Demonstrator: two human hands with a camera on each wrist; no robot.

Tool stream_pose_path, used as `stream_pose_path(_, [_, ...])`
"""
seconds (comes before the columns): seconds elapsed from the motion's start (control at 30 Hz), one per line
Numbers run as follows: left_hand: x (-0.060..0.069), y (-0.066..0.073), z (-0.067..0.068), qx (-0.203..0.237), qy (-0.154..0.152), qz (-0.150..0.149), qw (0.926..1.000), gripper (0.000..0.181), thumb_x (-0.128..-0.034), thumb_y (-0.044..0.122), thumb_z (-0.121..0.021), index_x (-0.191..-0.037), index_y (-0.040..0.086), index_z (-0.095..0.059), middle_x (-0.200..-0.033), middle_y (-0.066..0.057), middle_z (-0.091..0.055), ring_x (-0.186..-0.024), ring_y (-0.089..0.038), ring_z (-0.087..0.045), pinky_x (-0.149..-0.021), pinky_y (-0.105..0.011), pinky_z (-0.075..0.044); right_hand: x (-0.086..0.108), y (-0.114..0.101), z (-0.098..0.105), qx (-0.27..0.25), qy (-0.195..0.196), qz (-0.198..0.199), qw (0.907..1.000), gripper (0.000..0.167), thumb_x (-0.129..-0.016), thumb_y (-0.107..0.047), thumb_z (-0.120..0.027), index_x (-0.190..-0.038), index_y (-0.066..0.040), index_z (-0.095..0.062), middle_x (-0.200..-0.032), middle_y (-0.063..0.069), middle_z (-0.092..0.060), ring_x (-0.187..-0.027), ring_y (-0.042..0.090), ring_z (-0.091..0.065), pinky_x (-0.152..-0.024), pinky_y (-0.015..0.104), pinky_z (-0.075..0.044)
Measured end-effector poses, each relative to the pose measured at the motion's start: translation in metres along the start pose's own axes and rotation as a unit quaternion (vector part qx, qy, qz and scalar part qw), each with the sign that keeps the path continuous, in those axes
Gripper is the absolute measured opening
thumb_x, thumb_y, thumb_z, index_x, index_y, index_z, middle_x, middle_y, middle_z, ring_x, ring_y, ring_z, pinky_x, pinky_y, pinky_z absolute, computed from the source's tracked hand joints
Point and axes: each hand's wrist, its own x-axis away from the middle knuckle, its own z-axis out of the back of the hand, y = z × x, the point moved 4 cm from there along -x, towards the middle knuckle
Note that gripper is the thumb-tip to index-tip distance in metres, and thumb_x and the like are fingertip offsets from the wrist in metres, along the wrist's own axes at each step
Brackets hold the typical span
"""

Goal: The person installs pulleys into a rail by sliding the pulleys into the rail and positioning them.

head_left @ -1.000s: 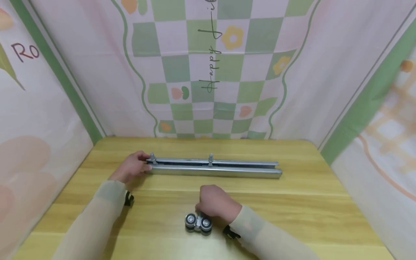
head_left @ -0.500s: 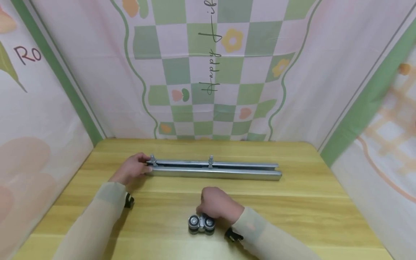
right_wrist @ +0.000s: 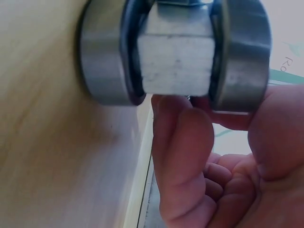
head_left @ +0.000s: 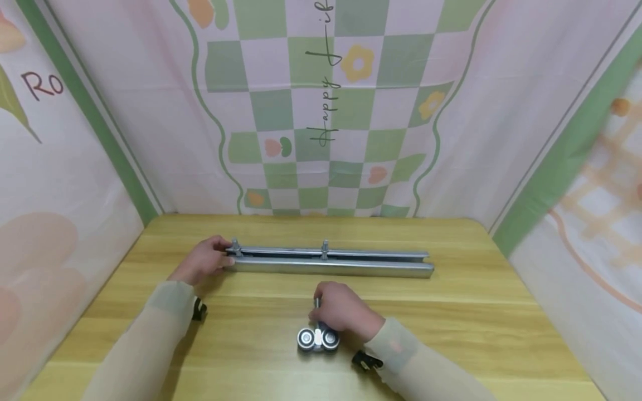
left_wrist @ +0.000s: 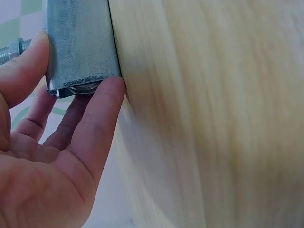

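Observation:
A long metal channel rail (head_left: pixel 331 268) lies across the table, slot side up, with two threaded bolts (head_left: pixel 325 249) sticking up from it. My left hand (head_left: pixel 203 260) grips its left end; in the left wrist view, the thumb lies along one edge and the fingertips touch the end of the rail (left_wrist: pixel 80 42), where part of a wheel shows inside. Nearer to me, my right hand (head_left: pixel 346 309) pinches a roller trolley (head_left: pixel 318 338) by its bolt. Close up in the right wrist view, the trolley (right_wrist: pixel 176 61) has steel wheels either side of a square block.
The wooden table (head_left: pixel 241 345) extends around the rail and both hands. Behind it hangs a checked fabric backdrop (head_left: pixel 311 106), with more printed fabric on the left and right sides. Black wrist straps (head_left: pixel 368 361) sit at both cuffs.
My right hand has shifted a little to the right with the trolley, which has turned so that its bolt shows. The left hand and rail have stayed in place.

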Motion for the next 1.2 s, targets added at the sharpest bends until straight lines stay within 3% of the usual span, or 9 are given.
stream_pose_path(0.33, [0.001,0.002,0.003,-0.012,0.001,-0.003,0.9999,0.040,-0.0887,0.003,-0.072,-0.125,0.000,-0.055,-0.132,-0.022,-0.052,-0.104,-0.031,-0.056,-0.077,-0.038,-0.054,0.000,0.000,0.002,-0.022,0.011,0.007,0.9997,0.027,-0.081,-0.020,-0.078,-0.098,-0.006,-0.064,-0.080,-0.001,-0.061,-0.070,0.016,-0.055,-0.072,0.039,-0.051])
stream_pose_path(0.5, [0.001,0.002,0.003,-0.013,-0.001,-0.004,0.9999,0.040,-0.0890,0.003,-0.071,-0.125,0.000,-0.055,-0.132,-0.021,-0.053,-0.104,-0.030,-0.056,-0.078,-0.038,-0.054,0.003,0.000,0.003,-0.035,0.004,-0.002,0.9994,0.029,-0.081,-0.018,-0.078,-0.102,-0.004,-0.063,-0.079,-0.001,-0.060,-0.065,0.015,-0.055,-0.066,0.036,-0.049])
stream_pose_path(0.8, [0.002,0.003,0.002,-0.019,-0.004,-0.004,0.9998,0.043,-0.0886,0.003,-0.071,-0.127,-0.001,-0.054,-0.133,-0.022,-0.051,-0.105,-0.032,-0.055,-0.080,-0.039,-0.054,0.011,-0.006,0.006,-0.090,-0.006,-0.006,0.9959,0.034,-0.085,-0.014,-0.076,-0.112,0.000,-0.060,-0.064,-0.001,-0.059,-0.052,0.014,-0.056,-0.050,0.032,-0.049])
stream_pose_path(0.97, [0.002,0.002,0.002,-0.024,-0.006,0.001,0.9997,0.044,-0.0884,0.004,-0.072,-0.128,0.000,-0.054,-0.133,-0.022,-0.051,-0.105,-0.032,-0.055,-0.080,-0.039,-0.054,0.018,-0.007,0.010,-0.104,0.020,0.015,0.9943,0.036,-0.086,-0.013,-0.074,-0.116,0.000,-0.059,-0.064,-0.002,-0.058,-0.051,0.013,-0.055,-0.045,0.031,-0.048])
stream_pose_path(1.2, [0.003,0.001,0.002,-0.020,-0.009,0.002,0.9998,0.043,-0.0894,0.004,-0.071,-0.128,0.000,-0.053,-0.134,-0.022,-0.051,-0.108,-0.033,-0.055,-0.083,-0.041,-0.054,0.027,-0.007,0.018,-0.079,0.078,0.045,0.9928,0.033,-0.089,-0.013,-0.069,-0.117,-0.002,-0.057,-0.069,-0.008,-0.059,-0.049,0.010,-0.052,-0.043,0.029,-0.046])
